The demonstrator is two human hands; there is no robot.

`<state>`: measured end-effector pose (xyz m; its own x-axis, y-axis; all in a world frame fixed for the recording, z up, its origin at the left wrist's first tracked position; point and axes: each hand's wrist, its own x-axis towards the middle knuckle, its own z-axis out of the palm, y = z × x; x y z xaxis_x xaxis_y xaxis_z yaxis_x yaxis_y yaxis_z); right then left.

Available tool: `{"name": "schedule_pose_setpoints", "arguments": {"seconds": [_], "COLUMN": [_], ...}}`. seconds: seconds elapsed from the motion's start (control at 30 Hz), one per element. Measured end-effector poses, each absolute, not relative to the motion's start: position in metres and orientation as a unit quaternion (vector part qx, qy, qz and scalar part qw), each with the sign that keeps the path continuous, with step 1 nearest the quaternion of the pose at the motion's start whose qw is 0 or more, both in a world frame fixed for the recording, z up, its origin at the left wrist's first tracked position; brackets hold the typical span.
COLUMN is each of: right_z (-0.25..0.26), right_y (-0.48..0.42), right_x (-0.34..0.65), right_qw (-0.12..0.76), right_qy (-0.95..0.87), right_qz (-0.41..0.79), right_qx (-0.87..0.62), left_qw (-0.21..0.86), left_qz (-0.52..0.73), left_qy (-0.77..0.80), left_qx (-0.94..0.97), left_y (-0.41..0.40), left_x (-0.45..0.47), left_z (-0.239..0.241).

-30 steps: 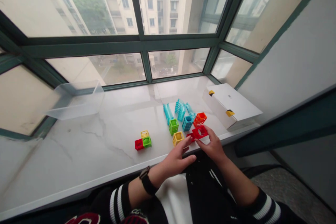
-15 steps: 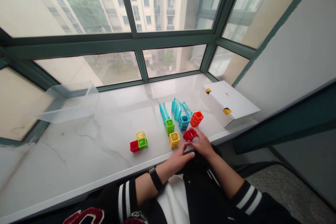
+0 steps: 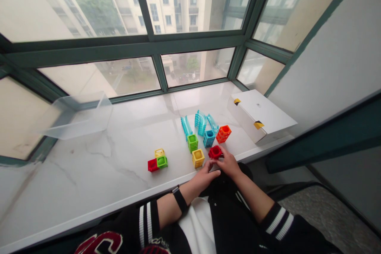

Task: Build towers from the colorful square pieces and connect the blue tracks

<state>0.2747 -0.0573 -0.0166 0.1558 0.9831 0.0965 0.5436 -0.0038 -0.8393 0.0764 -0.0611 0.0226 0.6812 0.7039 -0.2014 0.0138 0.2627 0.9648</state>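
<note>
Both my hands meet at a red hollow cube block [image 3: 214, 152] near the front edge of the white marble sill [image 3: 119, 154]. My right hand [image 3: 228, 162] grips it from the right, fingers closed round it. My left hand [image 3: 205, 174] touches it from the left with its fingertips. Just left of it stands a yellow cube [image 3: 198, 158]. Behind are a green cube [image 3: 192, 143], a blue cube [image 3: 208, 138], an orange block [image 3: 223, 133] and several teal curved track pieces [image 3: 200, 122].
A cluster of red, green and yellow cubes [image 3: 157, 160] sits further left. A clear plastic tub [image 3: 77, 116] stands at the back left by the window. A white box [image 3: 260, 116] lies at the right end of the sill.
The red block was held up with its hole facing me; now it is lower, by the yellow cube, with both hands closed in on it. The view shifted slightly.
</note>
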Motion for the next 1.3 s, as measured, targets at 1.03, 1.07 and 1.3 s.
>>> {"name": "schedule_pose_setpoints", "arguments": {"seconds": [1.03, 1.07, 1.3], "right_z": [-0.033, -0.033, -0.019], "right_y": [-0.061, -0.062, -0.069], "right_x": [0.263, 0.263, 0.264], "right_qw": [0.387, 0.388, 0.406], "right_qy": [-0.613, -0.612, -0.629], "right_qz": [0.164, 0.166, 0.154], "right_qx": [-0.669, -0.669, -0.645], "left_qw": [0.795, 0.805, 0.791], "left_qz": [0.137, 0.140, 0.310], "left_qy": [0.275, 0.251, 0.320], "left_qx": [0.523, 0.519, 0.419], "left_y": [-0.051, -0.048, -0.026], "left_x": [0.006, -0.008, -0.115], "left_z": [0.074, 0.087, 0.117]}}
